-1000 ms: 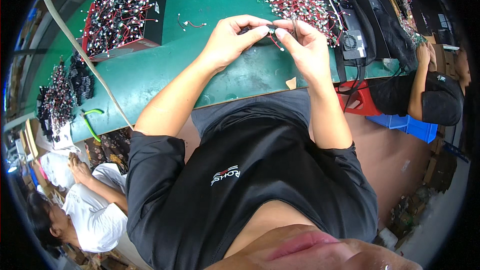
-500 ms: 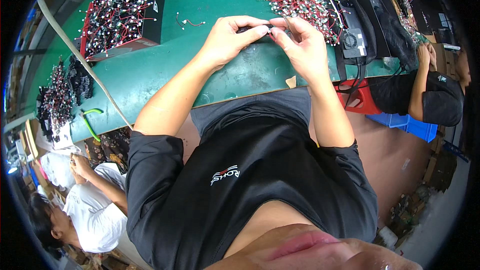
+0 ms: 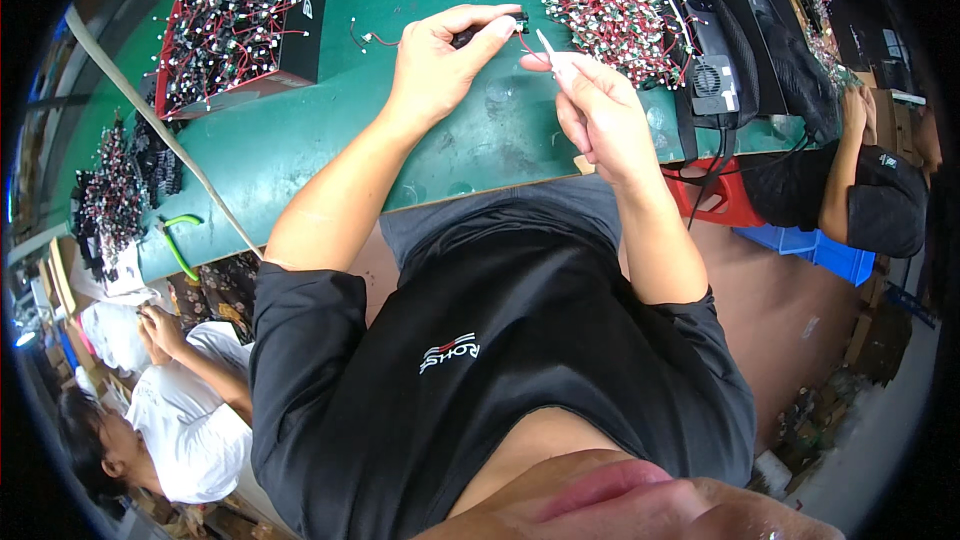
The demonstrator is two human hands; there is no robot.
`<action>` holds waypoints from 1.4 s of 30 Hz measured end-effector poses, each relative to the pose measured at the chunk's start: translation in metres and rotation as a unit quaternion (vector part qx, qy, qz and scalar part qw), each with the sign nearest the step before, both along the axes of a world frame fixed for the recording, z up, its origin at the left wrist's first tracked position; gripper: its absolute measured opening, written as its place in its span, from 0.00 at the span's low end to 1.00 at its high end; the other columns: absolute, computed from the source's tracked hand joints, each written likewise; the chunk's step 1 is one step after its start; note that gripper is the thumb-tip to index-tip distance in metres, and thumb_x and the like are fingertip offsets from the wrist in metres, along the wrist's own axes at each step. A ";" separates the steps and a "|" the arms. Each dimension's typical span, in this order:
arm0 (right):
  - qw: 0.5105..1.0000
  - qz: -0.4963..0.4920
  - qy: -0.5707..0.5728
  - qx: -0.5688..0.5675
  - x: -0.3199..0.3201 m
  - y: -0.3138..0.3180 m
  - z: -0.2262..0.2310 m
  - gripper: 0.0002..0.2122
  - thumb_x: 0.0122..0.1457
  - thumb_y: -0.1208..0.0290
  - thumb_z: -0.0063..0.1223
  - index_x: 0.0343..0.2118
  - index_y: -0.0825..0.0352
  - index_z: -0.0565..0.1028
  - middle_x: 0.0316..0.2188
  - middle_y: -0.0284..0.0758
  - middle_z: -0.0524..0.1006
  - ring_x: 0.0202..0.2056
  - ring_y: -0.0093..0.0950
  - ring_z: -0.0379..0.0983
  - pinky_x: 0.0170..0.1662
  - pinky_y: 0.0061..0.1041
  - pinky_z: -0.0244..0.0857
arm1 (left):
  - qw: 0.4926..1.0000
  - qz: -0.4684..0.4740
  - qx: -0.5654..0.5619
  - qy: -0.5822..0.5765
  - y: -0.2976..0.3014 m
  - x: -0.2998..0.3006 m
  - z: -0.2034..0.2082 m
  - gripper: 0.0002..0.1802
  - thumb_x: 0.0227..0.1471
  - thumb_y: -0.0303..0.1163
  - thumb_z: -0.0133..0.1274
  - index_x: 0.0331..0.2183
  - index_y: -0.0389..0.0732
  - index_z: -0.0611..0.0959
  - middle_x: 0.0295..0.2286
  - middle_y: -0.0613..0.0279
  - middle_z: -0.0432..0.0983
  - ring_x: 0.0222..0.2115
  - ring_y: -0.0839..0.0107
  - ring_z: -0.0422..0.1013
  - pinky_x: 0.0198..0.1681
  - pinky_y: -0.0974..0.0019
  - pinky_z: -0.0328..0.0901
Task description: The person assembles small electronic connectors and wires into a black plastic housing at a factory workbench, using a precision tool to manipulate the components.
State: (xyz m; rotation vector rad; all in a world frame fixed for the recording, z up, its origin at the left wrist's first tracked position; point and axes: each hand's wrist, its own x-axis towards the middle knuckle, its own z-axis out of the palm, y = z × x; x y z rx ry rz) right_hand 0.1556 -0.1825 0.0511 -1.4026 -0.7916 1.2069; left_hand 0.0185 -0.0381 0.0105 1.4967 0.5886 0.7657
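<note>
My left hand (image 3: 440, 60) is closed around a small black plastic part (image 3: 466, 37), whose far end shows past the thumb and fingertips. Beside that end hangs a short red wire (image 3: 526, 46). My right hand (image 3: 605, 105) pinches a thin, pale, pointed tool (image 3: 544, 41), its tip directed up and left toward the black part. A small gap separates the two hands above the green tabletop (image 3: 480, 130). My left fingers partly hide the black part, and the tool's exact kind is unclear.
A box (image 3: 312, 25) heaped with wired parts stands far left. A pile of red-wired pieces (image 3: 610, 25) lies right of my hands, by a black bag (image 3: 680, 0). Green-handled pliers (image 3: 178, 245) rest at the left edge. Co-workers sit at both sides.
My hands have come apart. The left moved slightly up and left with the black part; the right drew back toward me, and its pointed tool now shows.
</note>
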 end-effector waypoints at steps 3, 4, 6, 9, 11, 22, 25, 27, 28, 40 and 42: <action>0.999 0.001 0.033 0.004 0.000 0.000 -0.001 0.15 0.69 0.64 0.41 0.47 0.67 0.77 0.10 0.23 0.63 0.10 0.12 0.52 0.13 0.15 0.45 | 1.000 0.002 0.000 0.019 0.000 -0.001 -0.001 0.12 0.56 0.29 0.59 0.43 0.37 0.85 0.36 0.64 0.81 0.38 0.78 0.74 0.46 0.74 0.68; 0.999 -0.002 0.037 0.004 0.000 0.000 -0.001 0.15 0.68 0.64 0.41 0.47 0.67 0.77 0.10 0.22 0.63 0.10 0.11 0.52 0.13 0.15 0.44 | 1.000 0.001 0.014 0.022 0.000 -0.001 -0.002 0.12 0.56 0.28 0.59 0.42 0.36 0.85 0.36 0.64 0.81 0.38 0.79 0.74 0.45 0.74 0.68; 0.999 0.001 0.042 0.003 -0.001 0.002 -0.001 0.15 0.68 0.64 0.41 0.46 0.67 0.77 0.10 0.22 0.63 0.10 0.11 0.51 0.13 0.15 0.44 | 1.000 -0.001 0.018 0.026 0.000 -0.002 -0.001 0.12 0.56 0.28 0.59 0.42 0.36 0.85 0.36 0.64 0.81 0.38 0.79 0.74 0.45 0.74 0.68; 0.999 -0.004 0.047 0.001 -0.002 0.001 -0.001 0.15 0.68 0.64 0.42 0.46 0.67 0.77 0.10 0.22 0.63 0.10 0.11 0.51 0.13 0.14 0.43 | 0.999 -0.008 0.035 0.036 -0.002 -0.003 0.002 0.11 0.56 0.27 0.59 0.42 0.36 0.86 0.36 0.64 0.80 0.37 0.79 0.74 0.43 0.75 0.68; 0.999 -0.011 0.048 0.001 0.000 0.002 -0.003 0.15 0.68 0.64 0.42 0.46 0.67 0.77 0.11 0.22 0.63 0.11 0.11 0.52 0.13 0.14 0.43 | 0.998 -0.011 0.050 0.042 -0.002 -0.002 0.003 0.11 0.56 0.27 0.59 0.42 0.36 0.86 0.35 0.64 0.80 0.37 0.79 0.74 0.43 0.75 0.68; 0.999 -0.008 0.048 -0.008 0.000 0.001 0.000 0.15 0.68 0.64 0.44 0.46 0.69 0.78 0.11 0.21 0.63 0.12 0.10 0.52 0.14 0.14 0.43 | 0.997 -0.024 0.071 0.030 -0.003 -0.003 0.004 0.11 0.55 0.26 0.59 0.41 0.37 0.86 0.33 0.64 0.79 0.34 0.80 0.72 0.38 0.76 0.65; 0.996 0.005 0.084 -0.012 0.004 0.001 -0.001 0.15 0.68 0.64 0.44 0.45 0.69 0.78 0.11 0.21 0.63 0.12 0.10 0.52 0.15 0.14 0.42 | 0.992 -0.019 0.117 0.046 -0.005 -0.004 0.012 0.10 0.56 0.27 0.59 0.41 0.36 0.86 0.33 0.64 0.79 0.33 0.80 0.72 0.37 0.76 0.65; 0.994 0.004 0.111 -0.015 0.005 0.000 0.000 0.15 0.68 0.64 0.43 0.45 0.69 0.78 0.11 0.20 0.62 0.12 0.10 0.51 0.15 0.14 0.42 | 0.991 -0.017 0.121 0.046 -0.005 -0.004 0.012 0.11 0.56 0.27 0.58 0.41 0.36 0.86 0.33 0.65 0.79 0.33 0.80 0.72 0.37 0.76 0.65; 0.990 0.005 0.138 -0.018 0.006 0.000 0.000 0.15 0.68 0.63 0.43 0.46 0.69 0.78 0.11 0.20 0.62 0.12 0.10 0.51 0.15 0.14 0.42 | 0.991 -0.014 0.125 0.046 -0.006 -0.004 0.011 0.11 0.56 0.28 0.58 0.41 0.36 0.86 0.32 0.65 0.79 0.34 0.80 0.72 0.38 0.75 0.65; 0.995 -0.044 -0.088 0.022 -0.006 0.002 -0.014 0.12 0.65 0.69 0.51 0.46 0.69 0.78 0.17 0.22 0.68 0.15 0.11 0.57 0.19 0.16 0.52 | 0.992 -0.042 0.098 0.064 -0.003 -0.004 0.007 0.11 0.58 0.29 0.55 0.42 0.38 0.85 0.31 0.68 0.76 0.32 0.81 0.69 0.37 0.75 0.64; 0.985 -0.050 -0.165 0.027 -0.007 0.003 -0.019 0.11 0.64 0.69 0.51 0.44 0.67 0.79 0.16 0.26 0.71 0.15 0.16 0.61 0.20 0.20 0.55 | 0.990 -0.035 0.123 0.058 -0.004 -0.004 0.006 0.11 0.58 0.29 0.56 0.42 0.39 0.85 0.30 0.68 0.75 0.31 0.81 0.68 0.35 0.75 0.63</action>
